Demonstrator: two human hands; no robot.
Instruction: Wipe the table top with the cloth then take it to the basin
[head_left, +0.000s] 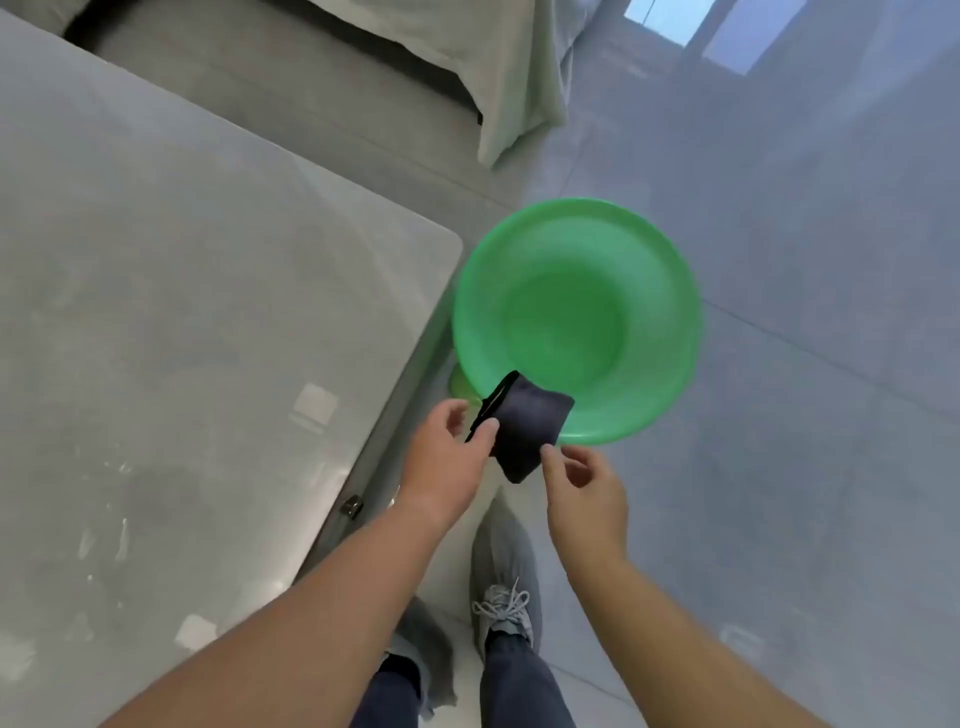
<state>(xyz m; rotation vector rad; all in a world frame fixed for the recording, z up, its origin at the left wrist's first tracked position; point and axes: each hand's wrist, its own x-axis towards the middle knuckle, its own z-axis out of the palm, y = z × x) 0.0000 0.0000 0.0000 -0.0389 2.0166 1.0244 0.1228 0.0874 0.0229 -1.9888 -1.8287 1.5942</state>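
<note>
Both hands pinch the dark cloth (524, 426) over the green basin (576, 317): left hand (447, 452), right hand (587, 488). No writing shows.

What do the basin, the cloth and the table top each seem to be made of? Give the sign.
Basin: likely plastic, uniform bright green with a smooth sheen.
Cloth: dark soft fabric, folded and bending.
Table top: hard glossy grey, maybe glass or polished stone; it reflects light.

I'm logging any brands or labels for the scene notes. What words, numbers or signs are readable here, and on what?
None readable.
Folded dark cloth: no label visible.
Round green plastic basin: plain, no print.
Grey glossy table top: only pale reflections and smears, no text.
Grey laced shoe: no logo discernible.
</note>
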